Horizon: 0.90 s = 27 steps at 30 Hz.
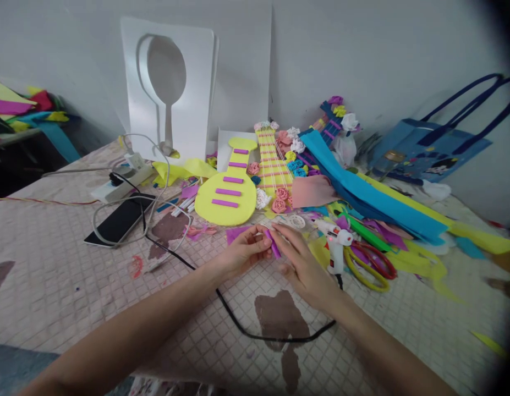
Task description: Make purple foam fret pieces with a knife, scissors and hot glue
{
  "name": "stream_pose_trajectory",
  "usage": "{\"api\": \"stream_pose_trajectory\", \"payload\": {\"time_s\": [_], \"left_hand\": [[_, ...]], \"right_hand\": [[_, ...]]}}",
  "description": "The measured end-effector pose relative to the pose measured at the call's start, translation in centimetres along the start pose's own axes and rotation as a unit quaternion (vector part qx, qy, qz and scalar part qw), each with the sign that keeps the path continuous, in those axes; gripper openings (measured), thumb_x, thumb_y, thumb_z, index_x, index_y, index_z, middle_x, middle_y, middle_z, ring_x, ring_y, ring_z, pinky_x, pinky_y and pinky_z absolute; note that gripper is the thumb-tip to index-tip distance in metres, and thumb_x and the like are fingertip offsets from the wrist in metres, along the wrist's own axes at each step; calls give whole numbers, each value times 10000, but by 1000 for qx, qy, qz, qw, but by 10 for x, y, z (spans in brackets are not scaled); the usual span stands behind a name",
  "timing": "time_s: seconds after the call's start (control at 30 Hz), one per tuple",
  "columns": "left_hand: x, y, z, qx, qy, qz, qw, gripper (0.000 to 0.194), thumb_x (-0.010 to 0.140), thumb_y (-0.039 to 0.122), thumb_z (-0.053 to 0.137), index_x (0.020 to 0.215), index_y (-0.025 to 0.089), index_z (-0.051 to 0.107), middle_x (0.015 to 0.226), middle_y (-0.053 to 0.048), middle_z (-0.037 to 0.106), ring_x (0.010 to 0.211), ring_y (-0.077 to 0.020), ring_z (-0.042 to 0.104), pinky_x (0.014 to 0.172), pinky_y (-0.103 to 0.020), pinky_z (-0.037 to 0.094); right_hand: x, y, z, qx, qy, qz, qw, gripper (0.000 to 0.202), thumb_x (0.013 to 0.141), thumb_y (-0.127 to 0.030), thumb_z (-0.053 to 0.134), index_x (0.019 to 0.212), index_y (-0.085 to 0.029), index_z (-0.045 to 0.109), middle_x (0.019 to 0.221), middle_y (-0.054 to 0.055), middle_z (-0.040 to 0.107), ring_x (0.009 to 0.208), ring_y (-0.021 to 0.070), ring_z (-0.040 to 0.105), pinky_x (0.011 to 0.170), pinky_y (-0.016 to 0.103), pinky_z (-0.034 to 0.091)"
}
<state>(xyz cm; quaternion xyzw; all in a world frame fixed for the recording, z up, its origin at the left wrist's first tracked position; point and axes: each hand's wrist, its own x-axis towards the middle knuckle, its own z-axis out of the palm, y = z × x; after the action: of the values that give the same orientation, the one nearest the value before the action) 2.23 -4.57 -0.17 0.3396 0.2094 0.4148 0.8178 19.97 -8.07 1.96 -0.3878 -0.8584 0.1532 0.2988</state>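
Observation:
Between the fingers of my left hand [247, 251] is a narrow purple paper-covered strip [273, 245], held tilted above the table. My right hand [305, 269] lies against the strip's other side, its fingers stretched out and its thumb apart. Just beyond them stands a yellow guitar-shaped cutout [225, 199] with several purple strips across its neck and body. Flat purple paper [235, 234] lies by my left fingers. To the right of my right hand is a white glue gun [335, 247] with a small red light showing.
Scissors with red and yellow handles [372, 278] lie at right, near blue crepe paper [374, 201]. A black cable [255, 335] loops across the near table. At left are a phone [120, 220] and a power strip [122, 181]. A white board with a cutout [197, 88] leans behind.

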Motion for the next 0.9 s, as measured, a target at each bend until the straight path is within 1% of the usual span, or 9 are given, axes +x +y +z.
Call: {"api": "stream_pose_trajectory", "payload": {"time_s": [0.03,0.1,0.17,0.23,0.33,0.43,0.5,0.7,0.9], "left_hand": [[0,0,0,-1,-4,-3,1000,261,707,216,747,874,146,560,729,6,594,650,-81,562,665,-206,438],[0,0,0,-8,-14,-10,1000,252,713,208,742,877,146,561,724,5,594,653,-88,576,677,-217,451],[0,-1,0,-21,-28,-24,999,255,714,193,740,893,148,563,734,6,594,658,-90,585,685,-226,466],[-1,-2,1,-31,-41,-39,998,258,720,171,733,915,147,566,771,1,597,692,-96,596,709,-240,485],[-2,-3,1,-32,-54,-58,996,250,738,155,714,938,146,565,837,-13,606,762,-114,615,758,-275,506],[-3,-4,0,-19,-60,-63,996,233,751,167,705,934,144,562,850,-23,619,776,-124,631,775,-294,515],[-3,-4,-1,-9,-55,-62,997,241,752,180,706,940,146,559,839,-24,624,773,-125,636,770,-292,519],[-2,-5,0,-4,-30,-48,998,257,720,183,736,898,150,553,776,3,617,712,-104,626,727,-264,525],[-1,-3,-2,7,-33,-29,999,235,720,190,734,872,141,561,789,-2,604,714,-109,621,732,-279,525]], "right_hand": [[0,1,1,32,23,20,999,555,936,-479,323,1439,-247,297,1444,97,342,1338,265,289,1094,493,265],[1,5,2,111,81,81,987,459,949,-427,330,1371,-267,409,1389,85,427,1281,249,385,1057,481,329],[3,8,4,217,114,147,958,377,946,-399,364,1268,-273,514,1286,78,533,1184,235,493,983,454,419],[6,10,5,333,107,203,914,320,928,-387,424,1193,-272,562,1183,68,602,1094,218,561,907,414,479],[12,10,6,455,78,250,851,296,868,-356,544,1147,-269,586,1109,51,639,1028,193,596,863,359,500],[17,9,10,499,70,268,821,292,819,-328,610,1105,-270,608,1082,36,647,1002,176,606,841,322,503],[17,10,14,499,72,271,820,293,810,-319,623,1098,-273,605,1092,31,640,1017,172,599,852,314,495],[13,11,21,461,79,245,849,317,815,-327,615,1127,-290,574,1164,30,606,1065,177,562,883,323,475],[10,9,20,468,68,227,851,362,817,-299,613,1171,-308,538,1219,31,569,1140,182,517,955,354,431]]}}
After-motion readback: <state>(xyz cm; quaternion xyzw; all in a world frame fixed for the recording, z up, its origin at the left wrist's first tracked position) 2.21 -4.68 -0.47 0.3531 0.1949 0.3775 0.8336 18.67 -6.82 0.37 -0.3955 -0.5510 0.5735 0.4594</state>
